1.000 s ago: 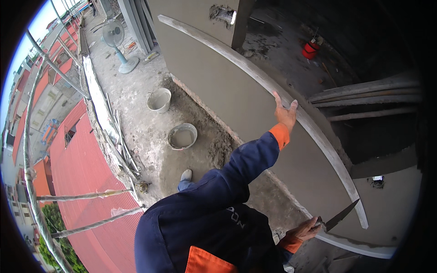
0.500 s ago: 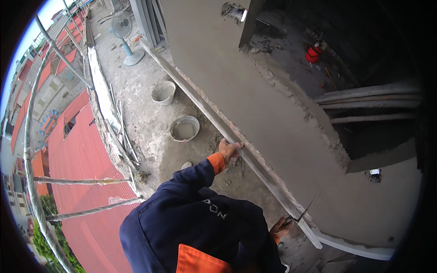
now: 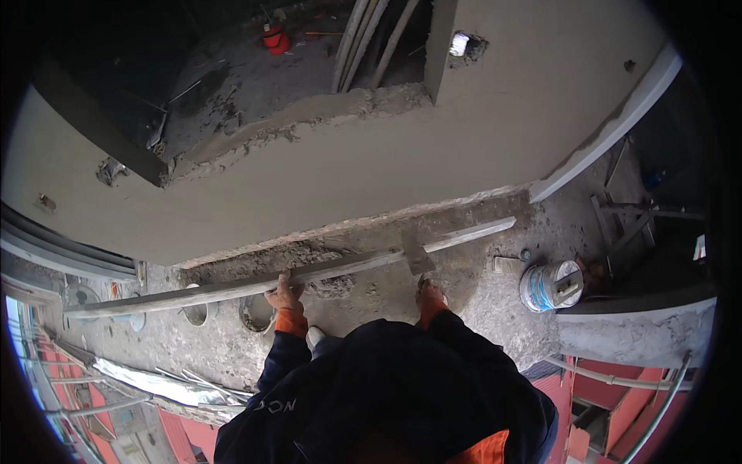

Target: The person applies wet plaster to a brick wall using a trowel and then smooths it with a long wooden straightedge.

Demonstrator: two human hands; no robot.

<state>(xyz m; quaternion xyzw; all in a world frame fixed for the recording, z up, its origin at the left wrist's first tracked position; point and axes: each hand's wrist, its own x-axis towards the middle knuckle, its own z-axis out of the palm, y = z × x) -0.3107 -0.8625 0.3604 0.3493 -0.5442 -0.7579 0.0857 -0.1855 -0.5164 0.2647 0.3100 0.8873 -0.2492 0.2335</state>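
Observation:
A long, straight screed bar (image 3: pixel 185 297), grey and mortar-stained, runs across in front of me below the plastered wall (image 3: pixel 348 178). My left hand (image 3: pixel 285 297) is closed around its near edge, left of the middle. In my right hand (image 3: pixel 430 296) is a trowel (image 3: pixel 417 254), its handle mostly hidden by my fingers. The flat blade crosses over the bar; whether it touches the bar I cannot tell. Left of my left hand, partly under the bar, stand a bucket of grey mix (image 3: pixel 245 319) and another pale bucket (image 3: pixel 188 316).
Crumbled mortar (image 3: pixel 332 288) lies on the floor along the wall foot. A white bucket with blue marks (image 3: pixel 533 288) stands at right. Beyond the wall's rough-edged opening are a red bucket (image 3: pixel 276 40) and leaning poles (image 3: pixel 357 46). Scaffold rails (image 3: pixel 618 380) line the drop behind me.
My view has swung round to face the wall squarely. The bar now sits farther from the wall foot, and the trowel blade has come over it. Both hands keep their holds.

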